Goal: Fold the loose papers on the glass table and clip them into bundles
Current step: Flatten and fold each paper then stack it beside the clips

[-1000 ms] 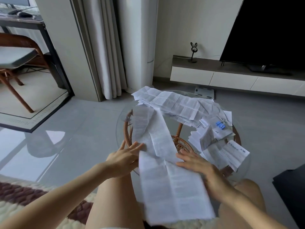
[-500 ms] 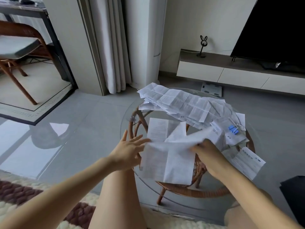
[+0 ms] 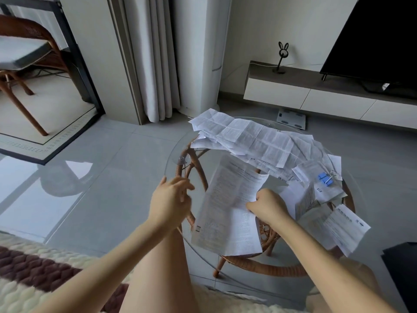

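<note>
The printed sheet (image 3: 225, 222) sits over the glass table's (image 3: 174, 152) near half, long axis six to twelve o'clock. The right hand (image 3: 267, 206) pinches its three-o'clock edge; the left hand (image 3: 171, 199), loosely spread and empty, hovers at nine.

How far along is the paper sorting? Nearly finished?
Early on. A few folded sheets lie at the right of the glass table; whether the blue clips clamp anything is unclear. The right hand grips one sheet mid-fold, left hand beside it. The big pile at the back waits.
</note>
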Tool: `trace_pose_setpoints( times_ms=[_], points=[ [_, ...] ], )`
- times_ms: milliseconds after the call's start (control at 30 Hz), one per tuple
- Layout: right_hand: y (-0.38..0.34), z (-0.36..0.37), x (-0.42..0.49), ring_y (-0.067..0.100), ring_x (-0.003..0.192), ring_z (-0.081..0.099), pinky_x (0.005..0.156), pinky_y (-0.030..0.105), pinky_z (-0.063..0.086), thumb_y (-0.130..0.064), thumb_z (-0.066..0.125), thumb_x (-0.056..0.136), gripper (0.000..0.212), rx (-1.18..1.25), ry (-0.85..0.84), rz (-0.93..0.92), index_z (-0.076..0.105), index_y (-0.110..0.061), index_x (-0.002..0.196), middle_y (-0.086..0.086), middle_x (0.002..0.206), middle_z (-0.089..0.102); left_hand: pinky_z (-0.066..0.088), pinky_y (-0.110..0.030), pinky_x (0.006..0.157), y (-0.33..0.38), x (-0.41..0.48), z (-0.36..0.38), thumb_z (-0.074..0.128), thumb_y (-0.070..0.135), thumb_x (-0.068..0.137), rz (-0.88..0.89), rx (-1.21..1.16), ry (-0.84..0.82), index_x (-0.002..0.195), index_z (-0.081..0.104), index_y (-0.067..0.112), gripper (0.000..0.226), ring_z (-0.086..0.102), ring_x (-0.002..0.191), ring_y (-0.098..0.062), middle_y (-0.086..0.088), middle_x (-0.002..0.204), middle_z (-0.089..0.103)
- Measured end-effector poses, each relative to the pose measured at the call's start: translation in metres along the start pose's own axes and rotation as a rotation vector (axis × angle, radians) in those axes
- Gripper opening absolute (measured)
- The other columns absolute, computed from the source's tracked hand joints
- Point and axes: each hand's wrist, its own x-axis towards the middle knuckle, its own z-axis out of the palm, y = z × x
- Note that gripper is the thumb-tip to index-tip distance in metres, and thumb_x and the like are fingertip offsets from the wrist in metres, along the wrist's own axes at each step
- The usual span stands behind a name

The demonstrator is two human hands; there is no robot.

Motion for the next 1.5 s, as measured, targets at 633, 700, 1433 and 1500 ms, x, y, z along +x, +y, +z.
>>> trace_pose_setpoints(
  times_ms=[633,700,1433,1500],
  points=[
    [0.0,0.01,0.013,0.022,0.069,0.047,0.043,0.023,0.024,-0.028,0.067,0.083,0.042,-0.212,0.071,-0.04,0.033,-0.015,0.063,0.004,0.073,0.049,0.049,-0.044,0.076,0.04,-0.02,0.051,0.046,0.007,0.068,0.035,0.353,-0.151,0.095,0.064,0.002,0.033,0.06,0.091,-0.039,-0.018,0.1,0.06],
    [0.0,0.011,0.014,0.023,0.071,0.048,0.045,0.024,0.026,-0.026,0.066,0.083,0.034,-0.228,0.073,-0.03,0.039,-0.013,0.067,0.007,0.078,0.054,0.033,-0.046,0.108,0.047,-0.009,0.057,0.032,0.007,0.074,0.146,0.311,-0.251,0.123,0.058,-0.001,0.055,0.046,0.127,-0.04,-0.021,0.133,0.051],
    [-0.003,0.011,0.016,0.027,0.087,0.061,0.06,0.025,0.035,-0.032,0.065,0.086,0.029,-0.218,0.07,-0.034,0.061,-0.004,0.091,0.012,0.099,0.067,-0.018,-0.039,0.115,0.045,-0.002,0.093,-0.014,0.049,0.084,0.011,0.264,-0.303,0.153,0.013,0.021,0.079,-0.006,0.147,-0.019,-0.003,0.16,0.004],
    [-0.004,0.011,0.014,0.027,0.083,0.059,0.055,0.025,0.032,-0.032,0.064,0.087,0.026,-0.226,0.077,-0.038,0.057,-0.007,0.085,0.012,0.098,0.067,-0.019,-0.04,0.115,0.044,-0.002,0.094,-0.015,0.05,0.084,0.003,0.279,-0.311,0.153,0.012,0.021,0.079,-0.007,0.147,-0.019,-0.003,0.16,0.003]
  ],
)
